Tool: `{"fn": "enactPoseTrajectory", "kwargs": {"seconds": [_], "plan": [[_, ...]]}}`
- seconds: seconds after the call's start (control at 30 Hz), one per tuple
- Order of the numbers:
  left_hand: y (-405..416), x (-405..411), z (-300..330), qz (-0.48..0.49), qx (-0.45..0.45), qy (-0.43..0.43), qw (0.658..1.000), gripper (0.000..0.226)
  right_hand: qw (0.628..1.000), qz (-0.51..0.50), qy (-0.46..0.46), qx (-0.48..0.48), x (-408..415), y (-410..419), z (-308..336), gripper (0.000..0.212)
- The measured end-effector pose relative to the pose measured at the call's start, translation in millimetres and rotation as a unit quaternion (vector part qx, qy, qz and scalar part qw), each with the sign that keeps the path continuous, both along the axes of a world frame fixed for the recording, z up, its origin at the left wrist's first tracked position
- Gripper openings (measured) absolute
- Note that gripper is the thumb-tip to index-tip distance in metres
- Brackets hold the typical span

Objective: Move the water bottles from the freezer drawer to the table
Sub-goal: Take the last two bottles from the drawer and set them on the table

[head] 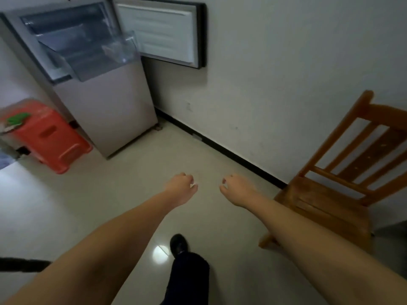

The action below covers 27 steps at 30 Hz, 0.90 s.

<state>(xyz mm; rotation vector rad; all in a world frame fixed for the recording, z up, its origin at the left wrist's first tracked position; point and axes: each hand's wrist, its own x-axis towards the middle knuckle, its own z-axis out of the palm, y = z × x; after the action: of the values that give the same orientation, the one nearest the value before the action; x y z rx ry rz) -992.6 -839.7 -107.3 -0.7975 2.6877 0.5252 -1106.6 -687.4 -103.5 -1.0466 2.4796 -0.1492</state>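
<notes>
The fridge (pixel 105 111) stands at the upper left with its freezer door (pixel 160 31) swung open against the wall. A clear freezer drawer (pixel 103 56) is pulled out and tilts forward; I cannot make out any water bottle inside it. My left hand (pixel 180 188) and my right hand (pixel 235 190) hang out in front of me over the floor, well short of the fridge, fingers loosely curled and holding nothing. No table is in view.
A wooden chair (pixel 343 179) stands at the right against the wall. A red plastic stool (pixel 48 137) sits left of the fridge. My foot in a black shoe (pixel 179 244) is on the pale tiled floor (pixel 123 194).
</notes>
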Motion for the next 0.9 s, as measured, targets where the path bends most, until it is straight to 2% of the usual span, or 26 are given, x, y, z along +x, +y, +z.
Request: {"fn": "enactPoseTrajectory", "kwargs": {"seconds": [0.13,0.37,0.5,0.73,0.9], "plan": [[-70.9,-30.6,-7.2,0.029,0.011,0.004,1.0,0.037,1.0,0.029,0.004,0.011,-40.1,-70.1,-0.5,0.037],[-219.8,-93.8,26.4,0.059,-0.02,0.029,0.998,0.037,0.998,0.058,0.031,-0.019,-106.1,-223.3,30.8,0.038],[-272.3,-117.2,22.5,0.073,-0.034,0.013,0.997,0.037,0.996,0.081,0.022,-0.017,-126.5,-279.0,34.3,0.039],[-345.2,-182.4,6.4,0.11,0.017,0.02,0.994,0.035,0.994,0.11,0.016,0.011,-218.7,-369.2,19.9,0.037],[-421.4,-235.0,14.0,0.175,0.005,0.036,0.984,0.038,0.988,0.152,0.018,-0.024,-288.2,-456.5,25.0,0.035]]}}
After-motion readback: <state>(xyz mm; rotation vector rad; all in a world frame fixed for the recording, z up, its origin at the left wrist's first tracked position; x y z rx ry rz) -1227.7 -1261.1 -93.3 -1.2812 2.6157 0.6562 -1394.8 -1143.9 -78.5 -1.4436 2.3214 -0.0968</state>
